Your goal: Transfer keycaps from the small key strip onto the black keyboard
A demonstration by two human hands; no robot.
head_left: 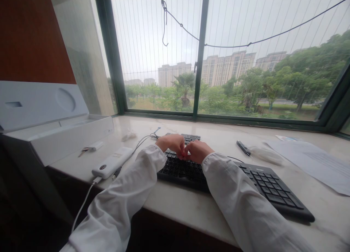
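A black keyboard (276, 188) lies on the marble sill before me, its number pad on the right. My left hand (172, 142) is over the left-middle part of the keyboard, fingers bent down and closed. Against its fingertips, my right hand (197, 150) is also closed in a pinch. Between the fingertips a small reddish spot shows; I cannot tell whether it is skin or an object. Much of the keyboard's middle is hidden by my hands and white sleeves. Just behind my hands sits a group of black keys (190, 138), partly covered.
To the left are a white power bank (112, 162) with cables, a key with a white fob (95, 146), crumpled clear plastic (128, 136) and an open white box (68, 133). Toward the right lie a small black stick-shaped object (243, 148), a plastic bag (266, 155) and paper sheets (314, 164).
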